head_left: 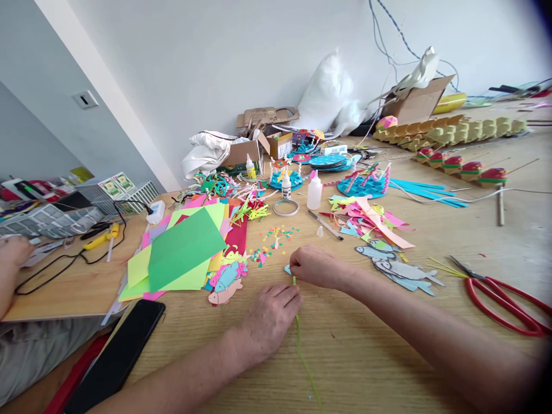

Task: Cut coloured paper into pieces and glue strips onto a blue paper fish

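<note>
My right hand is closed, its fingertips curled down at a small blue paper fish, of which only the tip shows. From under these fingers a thin yellow-green strip runs down the table towards me. My left hand lies across the strip just below, fingers bent together and pressed over it; its thumb is hidden. Left of my hands is a pile of paper fish in blue, pink and yellow. Grey and blue paper fish lie to the right.
Coloured paper sheets, confetti dots, a pen and a glue bottle surround the work spot. Red-handled scissors lie at right. At left are a black phone, a yellow glue gun and another person's hand.
</note>
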`<state>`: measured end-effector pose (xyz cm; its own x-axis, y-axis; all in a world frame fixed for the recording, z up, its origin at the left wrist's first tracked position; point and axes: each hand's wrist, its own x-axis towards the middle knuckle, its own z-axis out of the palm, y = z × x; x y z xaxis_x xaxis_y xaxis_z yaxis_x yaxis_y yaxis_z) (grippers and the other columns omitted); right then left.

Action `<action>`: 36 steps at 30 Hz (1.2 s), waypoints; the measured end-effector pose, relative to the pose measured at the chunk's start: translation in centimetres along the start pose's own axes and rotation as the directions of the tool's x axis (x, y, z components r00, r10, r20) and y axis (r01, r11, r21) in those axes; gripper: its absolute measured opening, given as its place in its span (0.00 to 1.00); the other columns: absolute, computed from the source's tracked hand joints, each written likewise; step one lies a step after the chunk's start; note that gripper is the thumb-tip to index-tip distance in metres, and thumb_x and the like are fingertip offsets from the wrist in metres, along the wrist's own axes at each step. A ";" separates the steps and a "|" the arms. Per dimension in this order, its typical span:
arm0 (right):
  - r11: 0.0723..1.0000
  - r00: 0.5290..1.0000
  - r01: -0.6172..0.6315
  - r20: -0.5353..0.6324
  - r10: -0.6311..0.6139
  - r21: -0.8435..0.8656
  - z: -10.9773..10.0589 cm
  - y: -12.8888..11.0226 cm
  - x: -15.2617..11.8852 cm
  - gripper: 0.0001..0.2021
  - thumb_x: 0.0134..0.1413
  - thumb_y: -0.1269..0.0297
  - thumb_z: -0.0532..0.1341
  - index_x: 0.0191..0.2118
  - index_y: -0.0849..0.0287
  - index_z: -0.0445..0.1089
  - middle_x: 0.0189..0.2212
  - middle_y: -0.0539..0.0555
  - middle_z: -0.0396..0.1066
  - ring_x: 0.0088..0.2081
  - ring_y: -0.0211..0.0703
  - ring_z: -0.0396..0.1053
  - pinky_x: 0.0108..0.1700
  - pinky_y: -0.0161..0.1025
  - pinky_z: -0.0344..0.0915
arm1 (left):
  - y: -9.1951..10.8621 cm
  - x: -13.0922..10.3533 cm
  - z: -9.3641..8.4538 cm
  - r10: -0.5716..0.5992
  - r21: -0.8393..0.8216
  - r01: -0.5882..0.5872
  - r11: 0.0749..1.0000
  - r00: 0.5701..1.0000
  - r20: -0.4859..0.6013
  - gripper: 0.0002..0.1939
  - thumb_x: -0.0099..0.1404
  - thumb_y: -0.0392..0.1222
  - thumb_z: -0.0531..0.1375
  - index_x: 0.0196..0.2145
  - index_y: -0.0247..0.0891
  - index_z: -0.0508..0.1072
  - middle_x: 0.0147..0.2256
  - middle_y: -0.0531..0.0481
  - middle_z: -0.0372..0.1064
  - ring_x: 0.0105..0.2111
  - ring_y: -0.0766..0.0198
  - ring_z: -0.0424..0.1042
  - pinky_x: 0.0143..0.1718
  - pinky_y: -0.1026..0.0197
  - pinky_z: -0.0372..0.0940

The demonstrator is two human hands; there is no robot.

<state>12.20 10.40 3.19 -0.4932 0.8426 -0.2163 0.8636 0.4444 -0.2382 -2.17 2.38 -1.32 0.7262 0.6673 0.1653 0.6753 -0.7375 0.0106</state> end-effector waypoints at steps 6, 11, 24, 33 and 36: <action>1.000 1.000 -0.029 0.008 0.029 0.001 0.5 0.3 0.7 0.14 0.43 0.71 0.52 0.31 0.60 0.75 0.30 0.57 0.75 0.29 0.41 0.70 0.24 0.31 0.55 | 0.2 -0.1 0.0 -0.007 -0.005 0.007 1.000 1.000 0.000 0.13 0.63 0.33 0.47 0.45 0.34 0.63 0.46 0.47 0.65 0.46 0.61 0.62 0.45 0.58 0.60; 0.999 0.999 -0.047 -0.017 0.047 -0.007 0.1 0.8 1.6 0.15 0.42 0.72 0.52 0.32 0.61 0.75 0.30 0.58 0.75 0.29 0.41 0.70 0.25 0.31 0.56 | 0.3 -0.1 -0.3 -0.013 -0.005 0.013 1.000 1.000 0.021 0.14 0.63 0.33 0.47 0.45 0.35 0.63 0.45 0.47 0.66 0.46 0.61 0.62 0.45 0.58 0.60; 0.996 0.975 -0.087 -0.203 0.090 0.025 -1.5 2.0 1.8 0.14 0.48 0.69 0.50 0.32 0.60 0.73 0.29 0.55 0.74 0.30 0.41 0.68 0.26 0.31 0.53 | -0.1 0.0 -1.3 -0.007 -0.117 0.013 0.993 0.999 0.049 0.16 0.61 0.30 0.48 0.46 0.35 0.64 0.47 0.47 0.65 0.48 0.63 0.62 0.49 0.60 0.59; 0.998 0.968 -0.046 -0.247 0.054 0.036 -1.0 2.9 -3.1 0.11 0.49 0.70 0.50 0.31 0.58 0.70 0.26 0.52 0.73 0.28 0.38 0.67 0.25 0.31 0.51 | -2.7 0.7 -3.4 -0.112 -0.250 0.095 0.964 0.992 -0.052 0.20 0.58 0.25 0.46 0.45 0.38 0.65 0.42 0.49 0.68 0.44 0.66 0.65 0.46 0.60 0.61; 0.999 0.981 -0.014 -0.193 0.022 0.041 -0.5 2.4 -4.5 0.11 0.50 0.70 0.50 0.29 0.57 0.69 0.26 0.52 0.72 0.27 0.39 0.68 0.25 0.32 0.51 | -4.1 1.1 -4.0 -0.157 -0.223 0.137 0.965 0.984 -0.079 0.17 0.59 0.27 0.47 0.42 0.37 0.68 0.39 0.48 0.70 0.42 0.64 0.67 0.46 0.59 0.62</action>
<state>16.60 7.80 4.09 -0.4446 0.8951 -0.0347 0.8656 0.4193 -0.2739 -4.61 5.70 2.74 0.5984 0.7648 0.2387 0.7222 -0.6439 0.2526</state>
